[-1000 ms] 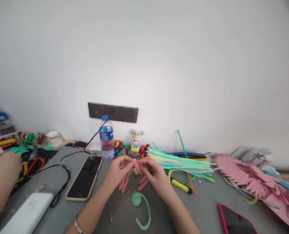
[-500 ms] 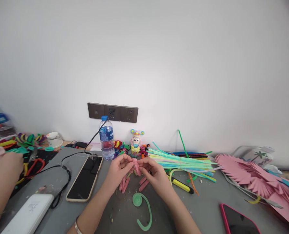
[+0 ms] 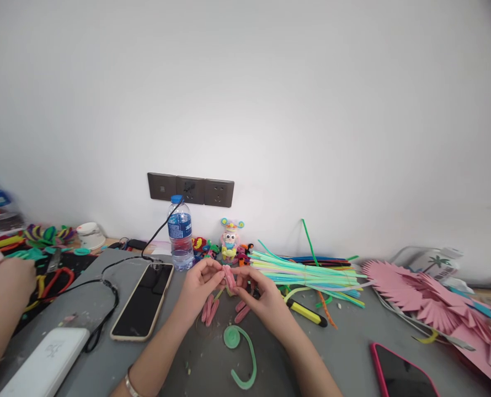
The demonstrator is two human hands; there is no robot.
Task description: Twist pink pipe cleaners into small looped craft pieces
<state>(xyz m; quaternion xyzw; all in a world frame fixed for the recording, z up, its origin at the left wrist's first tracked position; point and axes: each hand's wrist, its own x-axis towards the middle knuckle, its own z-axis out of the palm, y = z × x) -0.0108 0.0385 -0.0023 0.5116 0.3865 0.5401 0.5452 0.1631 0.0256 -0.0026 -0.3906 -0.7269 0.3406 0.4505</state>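
Note:
Between my two hands is a folded pink pipe cleaner (image 3: 229, 276), held upright just above the table. My left hand (image 3: 204, 280) pinches it from the left side. On the other side, the thumb and fingers of my right hand (image 3: 254, 289) close on it. Folded pink pipe cleaners (image 3: 209, 310) lie below my left hand, and another pink folded piece (image 3: 242, 312) rests by my right palm. Nearer to me lies a green pipe cleaner (image 3: 231, 337), coiled into a spiral at one end with a curved tail.
Behind my hands stand a small figurine (image 3: 229, 242) and a water bottle (image 3: 180, 234). Right are bundled pipe cleaners (image 3: 307, 273), a yellow cutter (image 3: 307, 313), pink folded paper (image 3: 427, 298) and a pink-cased phone (image 3: 403, 372). Left are a phone (image 3: 144, 303), a power bank (image 3: 47, 361) and another person's hand (image 3: 11, 284).
The view has shifted very slightly. My fingers have moved a little around the pink pipe cleaner, which stays pinched between both hands.

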